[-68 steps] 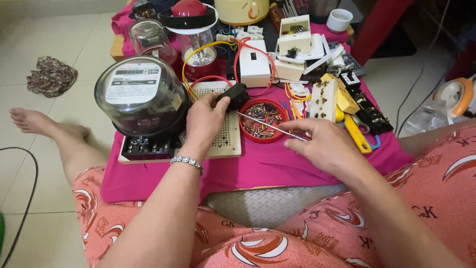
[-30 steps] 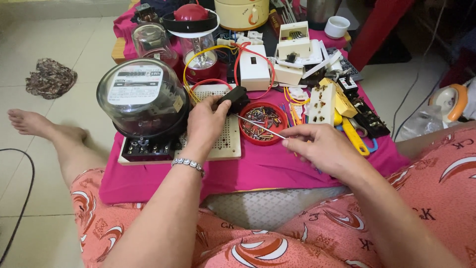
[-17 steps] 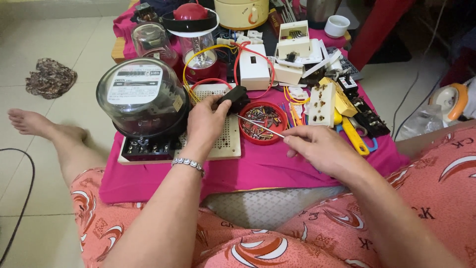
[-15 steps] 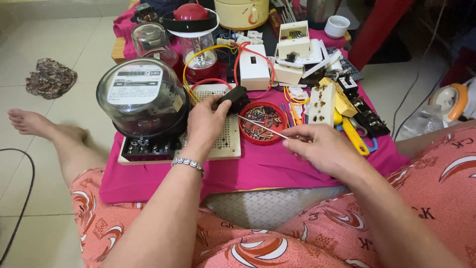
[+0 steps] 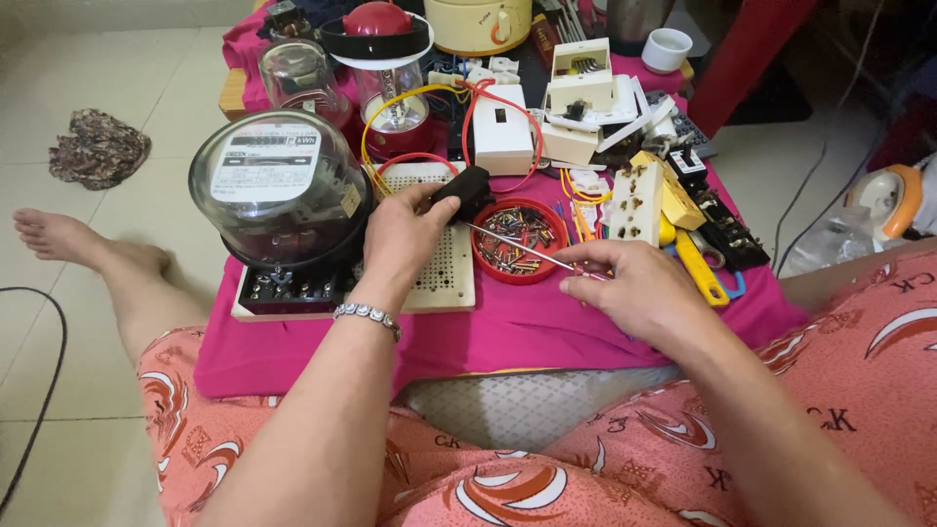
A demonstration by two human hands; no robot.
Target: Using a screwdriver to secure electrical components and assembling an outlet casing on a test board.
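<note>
Two hands work over the pink-covered desk [image 5: 293, 351]. My right hand [image 5: 639, 293] pinches a thin screwdriver [image 5: 517, 248], fingers closed on its handle end; the shaft is stiff, light and slick, so I judge the handle the best grip. My left hand [image 5: 405, 234] is wrapped around a small black part [image 5: 467, 190] above the perforated board [image 5: 444, 263]; it looks hard and light, best held by its sides. Beyond the shaft sits a red bowl [image 5: 515, 237] of screws, with the glass-domed meter [image 5: 278, 195] further left.
</note>
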